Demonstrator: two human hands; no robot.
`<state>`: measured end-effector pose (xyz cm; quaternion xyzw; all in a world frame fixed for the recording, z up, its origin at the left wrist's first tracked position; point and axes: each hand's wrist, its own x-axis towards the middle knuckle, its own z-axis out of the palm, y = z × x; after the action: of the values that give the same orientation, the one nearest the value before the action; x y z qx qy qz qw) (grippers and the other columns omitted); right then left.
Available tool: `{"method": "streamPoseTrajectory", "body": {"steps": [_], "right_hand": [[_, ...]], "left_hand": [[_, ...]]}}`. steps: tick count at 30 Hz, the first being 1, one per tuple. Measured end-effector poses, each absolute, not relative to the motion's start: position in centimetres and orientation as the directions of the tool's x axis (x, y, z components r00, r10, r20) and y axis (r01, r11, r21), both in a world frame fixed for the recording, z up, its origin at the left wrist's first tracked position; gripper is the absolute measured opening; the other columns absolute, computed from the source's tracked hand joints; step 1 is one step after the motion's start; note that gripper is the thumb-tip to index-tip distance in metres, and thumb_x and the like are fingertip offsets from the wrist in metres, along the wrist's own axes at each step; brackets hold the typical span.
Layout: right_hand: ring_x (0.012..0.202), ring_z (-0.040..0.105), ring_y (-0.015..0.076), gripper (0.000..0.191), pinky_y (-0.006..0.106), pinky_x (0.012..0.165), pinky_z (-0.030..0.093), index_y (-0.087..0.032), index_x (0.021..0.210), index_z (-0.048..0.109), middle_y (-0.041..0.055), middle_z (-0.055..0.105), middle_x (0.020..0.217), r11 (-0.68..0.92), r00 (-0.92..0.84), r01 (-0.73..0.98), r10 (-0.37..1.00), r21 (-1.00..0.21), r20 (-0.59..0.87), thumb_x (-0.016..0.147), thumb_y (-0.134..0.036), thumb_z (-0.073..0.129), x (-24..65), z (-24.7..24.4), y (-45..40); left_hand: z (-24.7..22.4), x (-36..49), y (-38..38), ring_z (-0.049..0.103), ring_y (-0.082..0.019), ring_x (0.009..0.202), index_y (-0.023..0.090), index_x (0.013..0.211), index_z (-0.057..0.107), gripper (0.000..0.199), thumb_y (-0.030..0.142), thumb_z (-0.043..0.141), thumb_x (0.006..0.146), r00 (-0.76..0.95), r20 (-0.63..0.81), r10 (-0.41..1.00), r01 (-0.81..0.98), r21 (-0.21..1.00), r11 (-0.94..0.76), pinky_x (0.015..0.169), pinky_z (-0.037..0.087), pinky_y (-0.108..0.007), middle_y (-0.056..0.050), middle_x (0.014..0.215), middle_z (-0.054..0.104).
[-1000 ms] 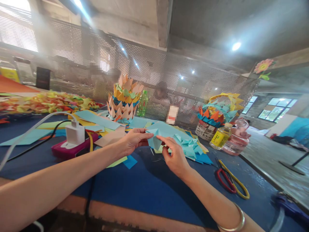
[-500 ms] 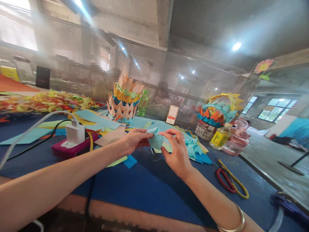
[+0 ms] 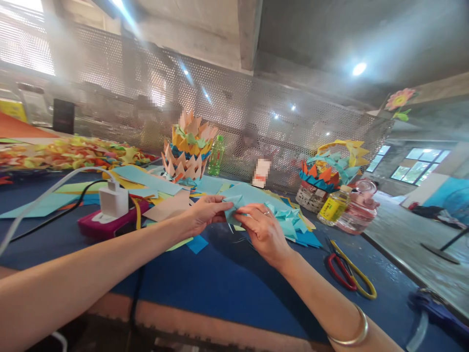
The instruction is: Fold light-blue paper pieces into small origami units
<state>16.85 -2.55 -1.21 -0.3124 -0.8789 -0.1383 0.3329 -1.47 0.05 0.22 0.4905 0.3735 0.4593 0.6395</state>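
Between my two hands, above the table, is a folded piece of light-blue paper (image 3: 232, 213). My left hand (image 3: 208, 214) pinches its left edge between thumb and fingers. My right hand (image 3: 264, 231) has its fingers closed on the right side of the same paper, covering part of it. Behind my right hand lies a pile of folded light-blue paper pieces (image 3: 289, 219). Loose coloured sheets (image 3: 150, 180) spread across the table beyond my hands.
Scissors (image 3: 350, 271) and a blue-handled tool (image 3: 436, 313) lie at right. Bottles (image 3: 335, 205) and a paper-decorated basket (image 3: 315, 195) stand behind them. A purple power strip (image 3: 90, 227) with a white charger sits left. A layered paper flower piece (image 3: 186, 161) and phone (image 3: 261, 173) stand at the back.
My right fingers, spread apart beside the paper before, have closed in on its right side. The paper looks narrower now. My left hand stays in about the same place.
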Motion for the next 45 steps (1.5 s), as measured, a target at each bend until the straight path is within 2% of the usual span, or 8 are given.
{"method": "streamPoseTrajectory", "body": {"steps": [7,12,19,22,25,31,38,45], "right_hand": [[0.1,0.051,0.0194,0.023,0.035,0.089,0.039,-0.02,0.106,0.062,0.0048,0.064,0.103,0.799,-0.569,0.601,0.451,-0.027,0.688,0.085,-0.019,0.053,16.8,-1.2,-2.6],[0.092,0.053,0.0184,0.014,0.035,0.084,0.039,-0.023,0.086,0.066,0.003,0.067,0.09,0.8,-0.525,0.593,0.469,-0.089,0.71,0.086,-0.025,0.053,16.8,-1.1,-2.5],[0.081,0.053,0.0175,0.013,0.032,0.078,0.039,-0.021,0.08,0.064,0.0023,0.065,0.076,0.736,-0.372,0.641,0.546,-0.217,0.751,0.084,-0.03,0.056,16.4,-1.5,-2.6],[0.078,0.053,0.0177,0.013,0.032,0.078,0.038,-0.021,0.076,0.063,0.0018,0.064,0.074,0.691,-0.311,0.674,0.586,-0.261,0.749,0.083,-0.031,0.057,16.2,-1.5,-2.8],[0.078,0.053,0.0174,0.013,0.031,0.077,0.038,-0.021,0.075,0.062,0.0011,0.064,0.073,0.662,-0.283,0.697,0.606,-0.274,0.744,0.082,-0.031,0.058,16.0,-1.5,-3.0],[0.076,0.054,0.0169,0.013,0.029,0.074,0.038,-0.02,0.072,0.06,0.0009,0.064,0.071,0.636,-0.256,0.715,0.623,-0.289,0.739,0.082,-0.027,0.056,15.8,-1.4,-3.2],[0.075,0.053,0.0171,0.013,0.03,0.074,0.038,-0.02,0.072,0.058,0.0013,0.063,0.072,0.629,-0.252,0.724,0.623,-0.283,0.741,0.082,-0.026,0.054,15.9,-1.5,-3.0],[0.079,0.054,0.0182,0.011,0.031,0.077,0.038,-0.02,0.073,0.058,0.0014,0.064,0.074,0.616,-0.24,0.73,0.635,-0.294,0.735,0.082,-0.027,0.055,16.1,-1.6,-2.9]], "left_hand": [[0.3,-1.3,-0.2,0.057,-0.007,0.054,0.013,0.07,0.065,0.015,0.024,0.073,0.063,0.275,0.009,0.961,-0.225,0.973,0.055,0.059,0.047,-0.02,0.002,0.062,0.064],[0.4,-1.3,-0.3,0.056,-0.007,0.052,0.013,0.067,0.064,0.012,0.023,0.072,0.064,0.283,0.012,0.959,-0.21,0.977,0.049,0.057,0.045,-0.02,0.002,0.059,0.063],[0.2,-1.1,-0.5,0.057,-0.008,0.058,0.013,0.077,0.063,0.023,0.029,0.072,0.063,0.338,0.042,0.94,-0.149,0.989,0.01,0.059,0.044,-0.02,0.001,0.066,0.065],[-0.1,-1.1,-0.6,0.054,-0.007,0.054,0.014,0.078,0.062,0.025,0.032,0.072,0.064,0.362,0.064,0.93,-0.122,0.992,-0.021,0.056,0.042,-0.019,0.002,0.064,0.063],[-0.2,-1.1,-0.6,0.051,-0.006,0.052,0.014,0.079,0.063,0.028,0.034,0.072,0.063,0.357,0.072,0.931,-0.087,0.995,-0.044,0.053,0.039,-0.018,0.003,0.063,0.061],[0.1,-0.8,-1.0,0.049,-0.006,0.052,0.013,0.079,0.062,0.029,0.035,0.072,0.062,0.347,0.079,0.934,-0.078,0.995,-0.056,0.057,0.043,-0.021,0.004,0.062,0.059],[0.0,-1.0,-0.8,0.059,-0.01,0.064,0.012,0.082,0.063,0.029,0.021,0.076,0.057,0.411,0.057,0.91,-0.125,0.992,-0.005,0.07,0.048,-0.026,0.0,0.069,0.066],[-0.6,-1.0,-0.2,0.062,-0.013,0.071,0.013,0.086,0.063,0.036,0.01,0.075,0.052,0.47,0.165,0.867,-0.168,0.981,-0.095,0.068,0.045,-0.024,-0.002,0.076,0.07]]}}
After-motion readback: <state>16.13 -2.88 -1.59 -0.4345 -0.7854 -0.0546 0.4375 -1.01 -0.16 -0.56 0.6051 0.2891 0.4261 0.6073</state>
